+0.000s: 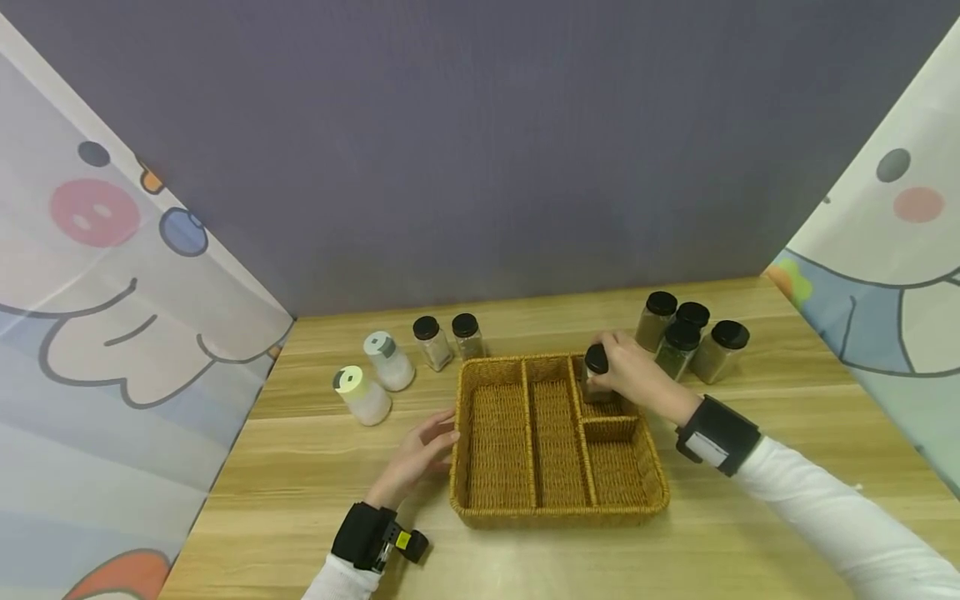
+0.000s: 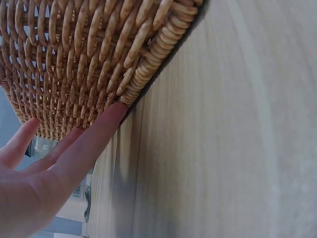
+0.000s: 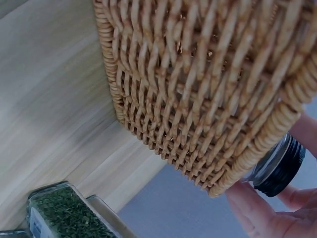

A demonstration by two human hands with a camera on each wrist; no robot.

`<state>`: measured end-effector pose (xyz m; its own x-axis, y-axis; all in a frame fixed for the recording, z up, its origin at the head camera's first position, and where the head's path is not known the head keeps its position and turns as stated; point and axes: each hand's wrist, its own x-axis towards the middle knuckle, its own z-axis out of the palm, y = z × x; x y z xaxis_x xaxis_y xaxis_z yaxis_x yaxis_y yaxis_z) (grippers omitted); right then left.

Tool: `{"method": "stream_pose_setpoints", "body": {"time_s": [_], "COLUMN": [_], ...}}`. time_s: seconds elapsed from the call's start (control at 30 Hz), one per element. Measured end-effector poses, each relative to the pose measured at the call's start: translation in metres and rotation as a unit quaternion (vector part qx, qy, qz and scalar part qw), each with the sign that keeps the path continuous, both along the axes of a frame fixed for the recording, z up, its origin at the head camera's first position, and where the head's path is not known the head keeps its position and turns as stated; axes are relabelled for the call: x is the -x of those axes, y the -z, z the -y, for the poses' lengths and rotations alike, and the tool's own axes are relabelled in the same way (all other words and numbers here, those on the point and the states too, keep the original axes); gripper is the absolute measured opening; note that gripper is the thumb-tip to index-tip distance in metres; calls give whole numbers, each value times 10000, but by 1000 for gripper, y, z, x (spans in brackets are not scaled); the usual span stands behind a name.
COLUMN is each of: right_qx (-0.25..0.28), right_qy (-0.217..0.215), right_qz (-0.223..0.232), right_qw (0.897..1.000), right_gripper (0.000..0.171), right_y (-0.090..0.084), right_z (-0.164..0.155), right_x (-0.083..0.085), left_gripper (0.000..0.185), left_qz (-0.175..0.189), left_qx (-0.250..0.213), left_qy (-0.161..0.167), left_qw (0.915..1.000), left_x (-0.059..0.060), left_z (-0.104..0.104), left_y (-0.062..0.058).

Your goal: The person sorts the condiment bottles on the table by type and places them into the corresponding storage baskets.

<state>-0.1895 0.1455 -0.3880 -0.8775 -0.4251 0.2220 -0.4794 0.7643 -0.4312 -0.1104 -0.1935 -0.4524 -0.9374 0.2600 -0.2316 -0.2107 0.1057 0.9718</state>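
Observation:
A woven basket [image 1: 555, 518] with several compartments stands on the table. At its back right compartment, my right hand [image 1: 636, 375] grips a spice jar [image 1: 597, 360] by its upper part. The jar is upright with a black lid, its lower part inside the compartment. The right wrist view shows the lid [image 3: 283, 168] between thumb and fingers, with the basket wall [image 3: 188, 89] hiding the rest. Against the basket's left side rests my left hand [image 1: 417, 452], its extended fingers touching the wicker [image 2: 74, 64] in the left wrist view.
Several black-lidded jars [image 1: 729, 335] cluster right of the basket, one with green herbs [image 3: 72, 213]. Behind its left corner stand two smaller black-lidded jars [image 1: 432, 342]. Farther left are a white-topped shaker [image 1: 390, 362] and a yellow-topped shaker [image 1: 363, 396]. A grey wall [image 1: 480, 167] closes the back.

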Motion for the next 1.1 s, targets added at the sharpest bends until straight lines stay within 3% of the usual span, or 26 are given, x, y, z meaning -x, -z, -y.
{"method": "stream_pose_setpoints", "body": {"time_s": [0.17,0.53,0.93,1.1], "right_qx": [-53,35,17,-43], "right_qy": [4,-1,197,310], "right_qz": [-160,17,376,255], "right_qw": [9999,10000,9991,9992], "right_gripper": [58,64,64,59], "right_y": [1,5,-12,-21], "right_z": [-1,-2,-11,-21], "right_x": [-2,-2,1,2], "left_gripper": [61,61,63,63], "left_qz": [55,16,46,41], "left_qx": [-52,-1,-36,-55], "left_qy": [23,-15,-30,-20], "left_qw": [10000,10000,10000,10000], "left_x": [-1,-2,-2,-2], "left_z": [0,0,0,0], "left_y": [0,0,0,0]}}
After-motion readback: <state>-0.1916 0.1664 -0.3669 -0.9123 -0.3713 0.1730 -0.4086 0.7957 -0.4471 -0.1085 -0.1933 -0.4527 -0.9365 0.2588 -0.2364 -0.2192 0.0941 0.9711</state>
